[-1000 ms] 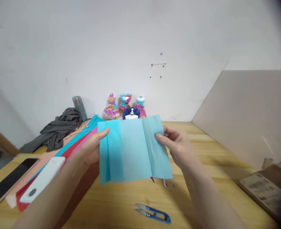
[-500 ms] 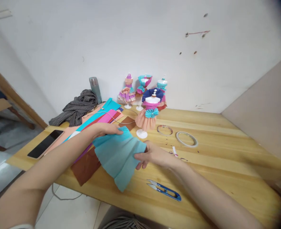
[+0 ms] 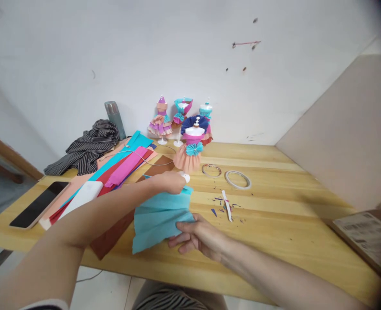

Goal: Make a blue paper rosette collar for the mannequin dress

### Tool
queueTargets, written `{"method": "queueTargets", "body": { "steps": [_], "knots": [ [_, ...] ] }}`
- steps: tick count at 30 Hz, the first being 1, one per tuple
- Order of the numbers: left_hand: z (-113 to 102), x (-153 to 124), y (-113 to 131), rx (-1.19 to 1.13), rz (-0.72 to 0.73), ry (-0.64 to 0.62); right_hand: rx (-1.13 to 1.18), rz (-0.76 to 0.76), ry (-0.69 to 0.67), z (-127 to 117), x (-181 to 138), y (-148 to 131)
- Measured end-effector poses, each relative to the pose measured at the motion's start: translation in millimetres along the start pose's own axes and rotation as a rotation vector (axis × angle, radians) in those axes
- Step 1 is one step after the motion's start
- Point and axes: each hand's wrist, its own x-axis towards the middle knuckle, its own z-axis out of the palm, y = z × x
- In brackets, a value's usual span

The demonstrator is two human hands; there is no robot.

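Paper [image 3: 161, 219], a light-blue, wrinkly sheet, is pinched by the right hand [image 3: 199, 236]; the left hand [image 3: 172, 182] curls near its top, grip hard to tell.

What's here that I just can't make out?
Head view:
Left hand: whether it grips the blue paper; the hand itself hides its fingertips.
Front mannequin: part of its base, behind the left hand.
White object: its near end, behind the left forearm.
Cardboard box: right side, lost in the dark edge.
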Motion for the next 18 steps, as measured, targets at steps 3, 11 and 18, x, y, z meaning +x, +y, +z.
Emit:
{"method": "queueTargets", "body": {
  "steps": [3,11,18],
  "knots": [
    [9,-8,7,0.108,-0.036,-0.034,-0.157,-0.04,-0.038,-1,-5,0],
    [31,-36,-8,0.254,-0.192,0.096,-1.103,-0.744,-0.053,-20,-53,13],
    [40,-30,-7,0.26,-0.221,0.204,-1.551,-0.629,0.286,-51,-60,26]
  ]
}}
